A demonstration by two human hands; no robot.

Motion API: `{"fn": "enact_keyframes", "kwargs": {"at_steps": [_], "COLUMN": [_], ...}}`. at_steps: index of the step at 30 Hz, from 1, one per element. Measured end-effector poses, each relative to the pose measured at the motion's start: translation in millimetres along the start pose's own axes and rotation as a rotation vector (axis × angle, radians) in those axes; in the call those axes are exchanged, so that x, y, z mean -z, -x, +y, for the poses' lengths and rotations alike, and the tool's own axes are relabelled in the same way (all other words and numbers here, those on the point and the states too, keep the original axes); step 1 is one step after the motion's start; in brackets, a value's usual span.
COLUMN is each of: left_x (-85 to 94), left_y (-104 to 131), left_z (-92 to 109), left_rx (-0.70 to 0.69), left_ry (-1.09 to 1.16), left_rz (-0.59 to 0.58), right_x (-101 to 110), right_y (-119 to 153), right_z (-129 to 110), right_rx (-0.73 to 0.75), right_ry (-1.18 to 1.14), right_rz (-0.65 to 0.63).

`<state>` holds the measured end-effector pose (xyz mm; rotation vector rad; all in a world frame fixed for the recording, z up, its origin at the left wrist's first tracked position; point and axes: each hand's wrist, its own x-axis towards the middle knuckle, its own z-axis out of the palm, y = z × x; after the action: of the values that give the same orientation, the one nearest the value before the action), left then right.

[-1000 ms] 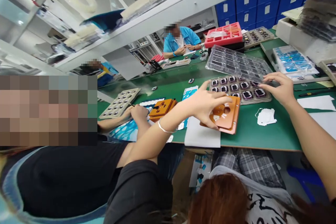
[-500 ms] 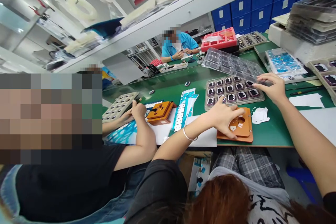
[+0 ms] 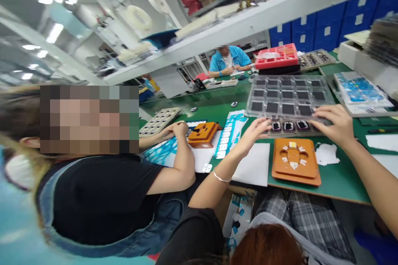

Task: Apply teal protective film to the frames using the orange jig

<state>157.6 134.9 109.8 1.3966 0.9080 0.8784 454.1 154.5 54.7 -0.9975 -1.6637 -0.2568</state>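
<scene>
My right hand grips the right front corner of a clear plastic tray, thumb below and fingers on top. This compartmented tray is tilted, raised at the back. Beneath its front edge shows a second plastic tray filled with small dark-rimmed parts with white middles, mostly hidden by the clear one. My left hand is at the lower tray's left front corner, fingers close together and closed on its edge. In front of both trays an orange fixture with cut-outs and small white pieces lies untouched.
White scraps lie right of the fixture, a white sheet left of it. Blue-and-white sticker sheets lie further left. A co-worker sits close on my left by another orange fixture. A red tray stands behind.
My left hand has left the orange fixture and reached the lower tray's left front corner. The clear tray has swung round, now squarer over the lower tray. The camera view has shifted left.
</scene>
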Motion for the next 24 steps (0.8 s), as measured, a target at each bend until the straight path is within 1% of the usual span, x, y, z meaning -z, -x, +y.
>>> {"fn": "enact_keyframes", "kwargs": {"at_steps": [2, 3, 4, 6, 8, 9, 11, 14, 16, 18, 19, 21, 22, 24], "left_x": [9.9, 13.3, 15.9, 20.1, 25.3, 28.9, 38.4, 56.7, 70.2, 84.4, 91.6, 106.3, 113.6, 126.7], "left_y": [-8, -12, -15, -16, -8, 1, 27, 76, 106, 123, 126, 120, 112, 87], "left_z": [-1, -2, -3, -4, -1, 2, 11, 34, 55, 77, 89, 113, 124, 148], "left_rx": [0.072, 0.087, 0.085, 0.042, -0.019, -0.046, -0.098, -0.173, -0.233, -0.314, -0.364, -0.501, -0.578, -0.706], "left_ry": [0.293, 0.405, 0.486, 0.559, 0.564, 0.567, 0.566, 0.525, 0.489, 0.454, 0.428, 0.367, 0.332, 0.254], "left_rz": [0.101, 0.142, 0.180, 0.237, 0.262, 0.274, 0.306, 0.390, 0.459, 0.533, 0.564, 0.621, 0.645, 0.663], "right_x": [-1, -2, -2, -1, 1, 1, 2, -2, -6, -8, -8, -9, -10, -12], "right_y": [1, 2, 2, 3, 4, 4, 5, 8, 12, 16, 18, 21, 23, 25], "right_z": [-1, -2, -2, -3, -4, -3, 2, 12, 16, 16, 15, 13, 13, 13], "right_rx": [0.127, 0.176, 0.220, 0.281, 0.261, 0.228, 0.154, 0.095, 0.017, -0.086, -0.132, -0.200, -0.236, -0.320], "right_ry": [0.031, 0.034, 0.027, 0.012, 0.026, 0.042, 0.050, -0.063, -0.150, -0.205, -0.228, -0.264, -0.280, -0.321], "right_rz": [0.019, 0.025, 0.018, -0.016, -0.039, -0.036, 0.006, 0.053, 0.022, -0.026, -0.044, -0.069, -0.082, -0.113]}}
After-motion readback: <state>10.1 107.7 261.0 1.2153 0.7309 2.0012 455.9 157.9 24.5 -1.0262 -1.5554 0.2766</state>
